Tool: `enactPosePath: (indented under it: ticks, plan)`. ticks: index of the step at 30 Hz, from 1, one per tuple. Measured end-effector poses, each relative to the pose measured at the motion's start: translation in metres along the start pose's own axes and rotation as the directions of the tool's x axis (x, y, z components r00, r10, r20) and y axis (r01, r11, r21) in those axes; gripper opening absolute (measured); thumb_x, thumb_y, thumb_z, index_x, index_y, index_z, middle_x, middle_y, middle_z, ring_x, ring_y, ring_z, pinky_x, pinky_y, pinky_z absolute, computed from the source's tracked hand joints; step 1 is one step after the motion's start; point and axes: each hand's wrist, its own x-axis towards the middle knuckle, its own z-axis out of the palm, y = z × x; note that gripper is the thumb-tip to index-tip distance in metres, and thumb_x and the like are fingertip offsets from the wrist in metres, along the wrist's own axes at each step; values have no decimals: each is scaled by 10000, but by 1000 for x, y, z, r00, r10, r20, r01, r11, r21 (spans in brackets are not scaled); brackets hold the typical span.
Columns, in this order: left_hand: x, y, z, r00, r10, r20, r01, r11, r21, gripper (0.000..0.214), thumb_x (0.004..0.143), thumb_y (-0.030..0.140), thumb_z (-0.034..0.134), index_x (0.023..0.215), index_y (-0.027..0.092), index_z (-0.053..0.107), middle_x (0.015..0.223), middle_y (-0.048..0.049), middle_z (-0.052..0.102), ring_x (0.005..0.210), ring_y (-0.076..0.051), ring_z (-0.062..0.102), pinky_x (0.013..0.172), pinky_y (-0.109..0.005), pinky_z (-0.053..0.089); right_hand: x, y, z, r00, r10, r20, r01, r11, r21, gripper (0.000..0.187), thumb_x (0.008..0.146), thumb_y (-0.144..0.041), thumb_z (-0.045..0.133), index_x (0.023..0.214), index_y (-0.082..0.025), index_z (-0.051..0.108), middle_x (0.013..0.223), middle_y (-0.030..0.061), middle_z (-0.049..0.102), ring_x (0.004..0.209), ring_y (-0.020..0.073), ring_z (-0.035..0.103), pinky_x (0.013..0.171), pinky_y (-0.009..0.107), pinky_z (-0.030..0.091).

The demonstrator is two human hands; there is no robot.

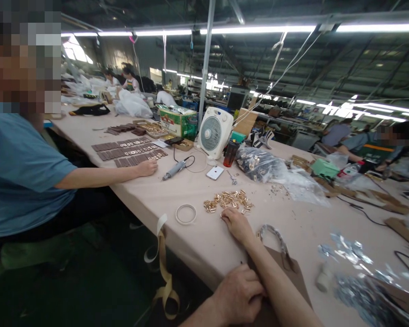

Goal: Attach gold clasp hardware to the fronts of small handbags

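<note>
Right grip (237, 225) resting on the pale table (293, 227), fingers apart and clamped on nothing, just below a heap of gold metal buckles (228, 201) at centre frame. Beside the heap on the left, a pale tape ring (186, 214). Left grip (238, 294) curled at the table edge, lower middle of the frame, against a brown panel (276, 284), whether clamped on it impossible to tell.

The right hand (236, 225) rests on the pale table (204, 245) near gold buckles (228, 202), the left hand (237, 294) at its edge.
</note>
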Motion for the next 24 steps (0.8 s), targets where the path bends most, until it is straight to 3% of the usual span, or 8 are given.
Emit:
enactPosePath:
  ticks: [4,11,17,20,24]
  plan:
    - [0,2,-1,999,-24,-34,23,999,-31,155,864,125,589,956,199,690,916,-48,732,896,-196,655,836,-344,506,-6,2,-9,997,77,20,-78,994,78,202,929,-162,649,1121,-212,687,1060,64,716,959,200,663,906,320,491]
    - [1,3,-4,998,-48,-42,44,996,-80,190,830,99,603,971,190,692,964,-65,729,957,-215,651,884,-358,519,-24,-3,-19,996,84,40,-89,989,117,122,854,-119,697,871,-230,745,916,27,695,855,176,643,819,289,480]
    - [4,7,-7,985,-146,-89,126,971,-202,222,844,92,596,998,207,705,985,-61,733,950,-221,657,872,-363,525,-50,-3,-21,983,115,-147,-65,949,307,144,839,-124,660,799,-223,757,1001,57,667,928,193,641,840,308,497]
    - [9,12,-14,945,-293,-149,233,916,-325,207,882,113,580,1019,214,697,986,-58,720,951,-213,658,869,-351,531,-70,-3,-25,941,213,-265,-84,900,427,102,855,-205,660,818,-224,753,963,55,683,917,205,644,831,323,499]
    - [18,13,-21,819,-555,-147,396,731,-556,207,934,229,585,1132,202,641,1033,-62,713,880,-185,678,791,-317,560,-105,-9,-36,887,393,-243,-173,769,615,91,858,-295,680,845,-213,718,855,31,702,829,201,642,788,317,505]
